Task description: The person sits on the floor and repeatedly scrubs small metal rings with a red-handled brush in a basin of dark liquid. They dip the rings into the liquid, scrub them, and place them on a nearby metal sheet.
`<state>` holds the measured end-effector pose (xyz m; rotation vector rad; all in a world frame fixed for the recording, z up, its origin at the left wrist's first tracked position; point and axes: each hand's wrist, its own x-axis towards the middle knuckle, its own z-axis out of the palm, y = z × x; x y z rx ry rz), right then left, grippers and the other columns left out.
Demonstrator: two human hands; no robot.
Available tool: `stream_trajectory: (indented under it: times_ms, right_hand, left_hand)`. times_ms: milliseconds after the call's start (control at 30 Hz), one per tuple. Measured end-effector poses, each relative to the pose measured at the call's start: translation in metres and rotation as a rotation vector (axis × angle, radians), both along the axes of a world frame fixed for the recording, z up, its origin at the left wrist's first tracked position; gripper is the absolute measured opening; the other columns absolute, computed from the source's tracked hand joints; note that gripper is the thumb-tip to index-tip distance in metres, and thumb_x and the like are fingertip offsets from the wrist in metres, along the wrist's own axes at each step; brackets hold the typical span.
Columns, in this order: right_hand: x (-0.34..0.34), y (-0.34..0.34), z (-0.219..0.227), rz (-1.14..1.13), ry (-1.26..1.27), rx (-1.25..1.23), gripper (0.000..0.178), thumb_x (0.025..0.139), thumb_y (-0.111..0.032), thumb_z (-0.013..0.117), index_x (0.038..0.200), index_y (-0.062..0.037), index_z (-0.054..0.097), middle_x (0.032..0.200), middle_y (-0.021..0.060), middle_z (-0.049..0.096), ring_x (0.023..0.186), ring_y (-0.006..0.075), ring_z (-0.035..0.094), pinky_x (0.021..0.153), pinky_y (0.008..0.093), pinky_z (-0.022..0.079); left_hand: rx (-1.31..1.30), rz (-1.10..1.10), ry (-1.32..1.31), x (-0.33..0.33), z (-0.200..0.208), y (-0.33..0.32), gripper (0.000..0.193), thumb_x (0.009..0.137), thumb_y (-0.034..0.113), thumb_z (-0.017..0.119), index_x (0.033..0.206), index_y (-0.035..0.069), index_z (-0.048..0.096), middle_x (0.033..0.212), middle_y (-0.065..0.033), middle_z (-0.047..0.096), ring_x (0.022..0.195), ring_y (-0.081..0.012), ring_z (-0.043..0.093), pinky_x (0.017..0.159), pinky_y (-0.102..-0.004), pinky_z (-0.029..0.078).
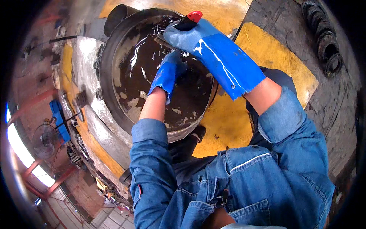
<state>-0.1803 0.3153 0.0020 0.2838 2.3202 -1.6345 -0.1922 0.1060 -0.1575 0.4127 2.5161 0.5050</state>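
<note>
My right hand (pixel 187 36), in a long blue rubber glove, is closed round a brush-like tool with a black, red-tipped handle (pixel 193 16). Its flat brownish working end shows below the fingers, over a large round metal basin (pixel 110 103). Just beneath it, my left hand (pixel 173 63), gloved the same way, reaches into the basin with its fingers bent. Whatever those fingers grip is hidden by the right hand and the tool. Dark, shiny liquid (pixel 152 103) with pale foam patches fills the basin.
Yellow-stained sheeting (pixel 267 57) covers the floor under my legs. Several black rings (pixel 328 45) lie in a row at the far right. A metal cylinder (pixel 119 19) stands behind the basin. To the left are tools, a blue piece (pixel 60 120) and a fan (pixel 44 141).
</note>
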Motion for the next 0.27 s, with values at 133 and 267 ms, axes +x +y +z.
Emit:
stream_trajectory:
  times_ms: [133,267]
  right_hand:
    - [-0.006,0.000,0.003,0.090,0.035,0.001,0.042,0.093,-0.046,0.063,0.115,-0.0142,0.077,0.106,0.0172,0.078,0.101,0.0349,0.075,0.092,0.0403,0.059]
    - [0.003,-0.006,0.015,0.083,0.044,-0.008,0.042,0.091,-0.044,0.064,0.116,-0.0128,0.076,0.109,0.0176,0.077,0.105,0.0344,0.074,0.097,0.0400,0.057]
  left_hand:
    - [0.032,0.187,-0.215,0.007,0.064,0.008,0.048,0.092,0.028,0.080,0.133,0.005,0.070,0.129,-0.0177,0.074,0.119,-0.0310,0.069,0.106,-0.0429,0.054]
    - [0.322,0.513,-0.530,0.024,0.073,-0.020,0.047,0.091,0.040,0.081,0.131,0.015,0.075,0.128,-0.0217,0.074,0.118,-0.0381,0.071,0.103,-0.0430,0.055]
